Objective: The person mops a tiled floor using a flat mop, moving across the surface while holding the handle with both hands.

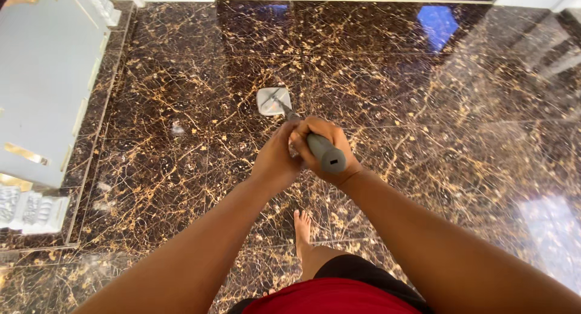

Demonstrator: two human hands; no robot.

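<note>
Both hands close around the grey mop handle (325, 152), right hand (322, 145) uppermost, left hand (277, 159) just beside it. Its shaft slants forward and left to the square mop head (273, 101) flat on the marble floor (423, 108).

Glossy dark brown marble floor (423, 108) veined gold, white carved column (42, 90) stood at its left edge, window light gleamed across it.

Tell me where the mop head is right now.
In the head view, the mop head lies flat on the dark marble floor, just beyond both hands, left hand and right hand, which grip the grey handle.
</note>
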